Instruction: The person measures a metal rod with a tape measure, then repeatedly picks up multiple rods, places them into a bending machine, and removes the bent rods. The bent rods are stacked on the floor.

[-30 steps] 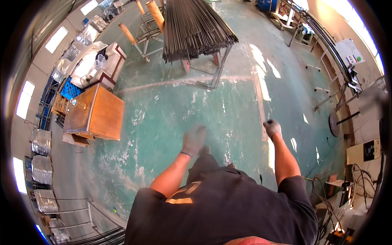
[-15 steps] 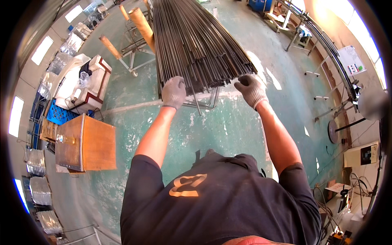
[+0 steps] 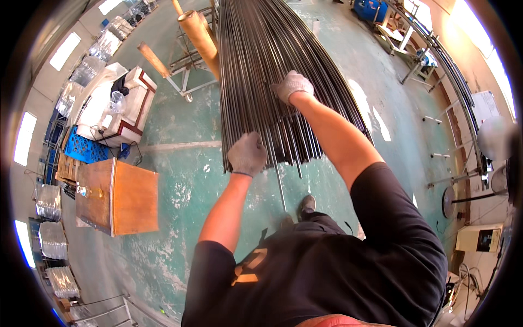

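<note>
A large bundle of long dark metal rods point(image 3: 261, 65) lies on a stand in front of me, its near ends fanned out. My gloved left hand point(image 3: 248, 154) is closed on the near ends at the bundle's left side. Just right of this hand, one single rod point(image 3: 280, 188) sticks out further toward me than the others. My gloved right hand point(image 3: 293, 85) lies on top of the bundle further up, fingers curled onto the rods. Whether it grips one is not visible.
A wooden box table point(image 3: 117, 196) stands on the green floor to my left. Behind it are a blue crate point(image 3: 81, 148) and a white machine point(image 3: 122, 106). Brown cardboard tubes point(image 3: 199, 35) lie on a wheeled frame left of the rods. Metal racks line the right wall.
I have come closer to the rod bundle. My left hand dropped to the rods' near ends and my right hand reached further up the bundle. One rod now sticks out toward me.
</note>
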Demonstrator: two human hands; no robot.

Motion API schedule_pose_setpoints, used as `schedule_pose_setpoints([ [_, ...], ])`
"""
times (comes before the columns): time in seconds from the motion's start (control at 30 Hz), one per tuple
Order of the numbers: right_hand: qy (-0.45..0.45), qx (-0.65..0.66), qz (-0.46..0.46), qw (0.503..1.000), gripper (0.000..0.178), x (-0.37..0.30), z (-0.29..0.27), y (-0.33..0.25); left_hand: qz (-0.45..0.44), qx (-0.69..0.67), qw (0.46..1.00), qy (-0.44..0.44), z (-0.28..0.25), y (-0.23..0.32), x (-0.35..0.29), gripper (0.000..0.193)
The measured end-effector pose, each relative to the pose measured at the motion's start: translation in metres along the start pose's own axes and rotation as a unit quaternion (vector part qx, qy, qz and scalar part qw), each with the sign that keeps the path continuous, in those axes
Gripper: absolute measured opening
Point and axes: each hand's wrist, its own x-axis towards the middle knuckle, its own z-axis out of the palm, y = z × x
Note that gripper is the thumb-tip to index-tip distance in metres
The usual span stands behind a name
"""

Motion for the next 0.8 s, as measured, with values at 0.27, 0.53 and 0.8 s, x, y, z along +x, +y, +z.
schedule_pose_setpoints([
  [0.27,-0.145,-0.050,-0.023,0.988,0.036,0.067,0.040,-0.030,-0.035,-0.017,0.999,0.038,0.013,-0.006,0.000,0.013],
  [0.53,-0.128,-0.067,-0.060,0.988,0.046,0.102,0.053,-0.017,-0.032,-0.036,0.997,0.057,0.015,-0.005,0.003,0.015],
  [0.8,-0.305,0.426,0.061,0.850,0.027,0.109,0.037,0.035,-0.025,-0.036,0.997,0.070,0.014,-0.008,0.005,0.018],
])
